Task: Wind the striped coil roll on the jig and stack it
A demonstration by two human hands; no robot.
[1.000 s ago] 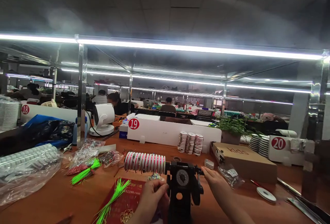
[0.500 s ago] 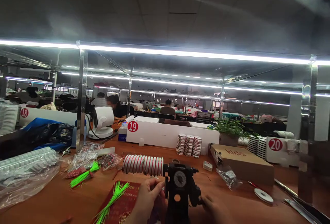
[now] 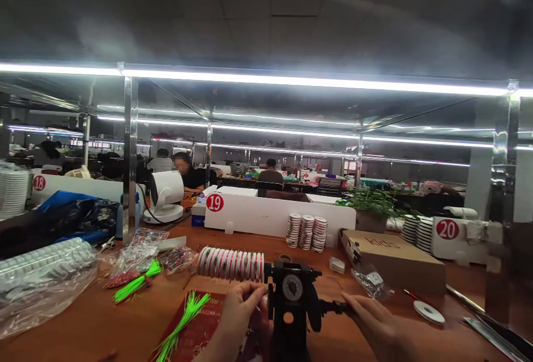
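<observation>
A black hand-cranked winder point(image 3: 290, 301) with a round dial stands on the wooden table in front of me. A row of white spools with red-edged faces point(image 3: 231, 265) is lined up on its shaft, sticking out to the left. My left hand point(image 3: 238, 312) is below the spools, close to the winder's left side, with thumb and fingertips pinched together; anything thin between them is too small to make out. On the right side, my right hand point(image 3: 372, 317) is closed around the crank handle point(image 3: 336, 307).
Bright green strands point(image 3: 183, 326) lie over a red sheet point(image 3: 214, 317), with another green bundle point(image 3: 139, 283) further left. Behind the winder stand several stacked spools point(image 3: 307, 232). A cardboard box point(image 3: 393, 259) and a loose spool point(image 3: 428, 312) are to the right. Co-workers sit further back.
My right hand and the crank handle have swung up and out to the right. My left hand stays pinched in nearly the same place.
</observation>
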